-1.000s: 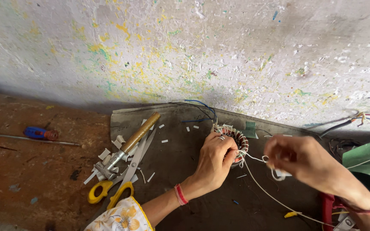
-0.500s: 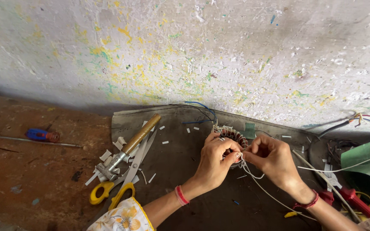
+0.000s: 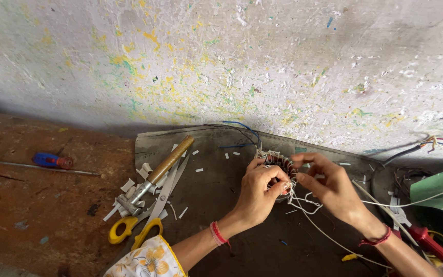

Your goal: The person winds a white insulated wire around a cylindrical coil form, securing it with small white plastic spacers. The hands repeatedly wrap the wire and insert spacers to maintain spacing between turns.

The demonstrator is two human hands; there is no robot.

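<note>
Right hand (image 3: 334, 190) moved in, now beside left hand (image 3: 260, 192); both sets of fingers pinched on wound coil (image 3: 281, 165). Judgement: keep white cord (image 3: 303, 208) taut, coil steady.

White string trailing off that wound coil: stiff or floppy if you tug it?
Probably floppy: the white string lies in loose curls and loops below the wound coil. Likely light, since it drapes across the dark mat without flattening. It may snag, being tangled near the left hand and right hand.
</note>
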